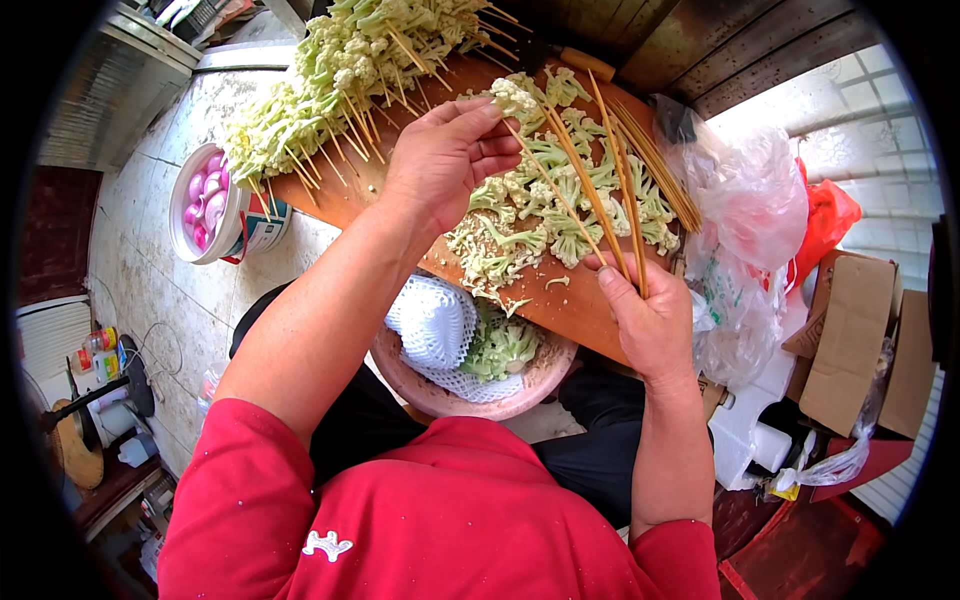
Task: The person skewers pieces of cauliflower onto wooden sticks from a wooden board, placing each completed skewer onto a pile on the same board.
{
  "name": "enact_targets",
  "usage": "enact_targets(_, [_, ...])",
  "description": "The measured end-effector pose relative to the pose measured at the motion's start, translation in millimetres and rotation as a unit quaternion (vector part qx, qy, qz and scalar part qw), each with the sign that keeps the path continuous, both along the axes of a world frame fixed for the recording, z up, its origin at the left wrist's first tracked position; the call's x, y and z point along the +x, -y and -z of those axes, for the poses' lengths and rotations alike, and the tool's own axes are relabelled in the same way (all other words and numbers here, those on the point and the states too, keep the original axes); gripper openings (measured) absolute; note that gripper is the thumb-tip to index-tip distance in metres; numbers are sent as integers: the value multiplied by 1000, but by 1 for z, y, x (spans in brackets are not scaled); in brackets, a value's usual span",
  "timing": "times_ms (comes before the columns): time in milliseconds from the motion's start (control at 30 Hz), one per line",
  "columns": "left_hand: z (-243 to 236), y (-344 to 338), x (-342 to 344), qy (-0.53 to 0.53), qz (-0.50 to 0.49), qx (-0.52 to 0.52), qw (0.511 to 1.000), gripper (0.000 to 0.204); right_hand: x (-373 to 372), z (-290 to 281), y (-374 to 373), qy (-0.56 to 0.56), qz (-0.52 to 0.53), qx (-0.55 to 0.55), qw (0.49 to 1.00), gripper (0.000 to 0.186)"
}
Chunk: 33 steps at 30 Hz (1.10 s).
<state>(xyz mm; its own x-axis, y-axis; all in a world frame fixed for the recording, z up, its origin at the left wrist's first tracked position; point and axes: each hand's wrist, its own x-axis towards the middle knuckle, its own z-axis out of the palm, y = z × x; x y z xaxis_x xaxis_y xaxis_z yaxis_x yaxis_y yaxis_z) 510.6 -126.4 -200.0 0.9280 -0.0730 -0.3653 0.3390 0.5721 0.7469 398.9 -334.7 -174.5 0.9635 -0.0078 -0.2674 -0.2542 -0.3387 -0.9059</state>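
My left hand [445, 160] pinches a cauliflower floret [513, 97] at the tip of a bamboo skewer [555, 190]. My right hand [650, 320] grips a bundle of several bamboo skewers [615, 200] by their lower ends, over a wooden cutting board [585, 310]. Loose cut cauliflower florets [540, 215] lie piled on the board between my hands. A heap of finished cauliflower skewers [340, 80] lies at the board's far left end.
A pink basin [450, 395] below the board holds white foam netting [432, 320] and cauliflower scraps. A white tub of pink round things [205, 205] stands at left. Plastic bags [745, 200] and cardboard boxes [855, 340] crowd the right. More loose skewers [660, 165] rest on the board.
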Motion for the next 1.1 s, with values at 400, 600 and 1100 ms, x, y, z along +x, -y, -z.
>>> enact_targets(400, [3, -4, -2, -23, 78, 16, 997, 19, -7, 6, 1, -19, 34, 47, 998, 19])
enact_targets(600, [-2, -7, -1, -46, 111, 8, 993, 21, -6, 4, 5, -45, 39, 53, 997, 18])
enact_targets(1100, [4, 33, -37, -92, 209, 34, 973, 19, -2, 8, -5, -36, 71, 100, 992, 17])
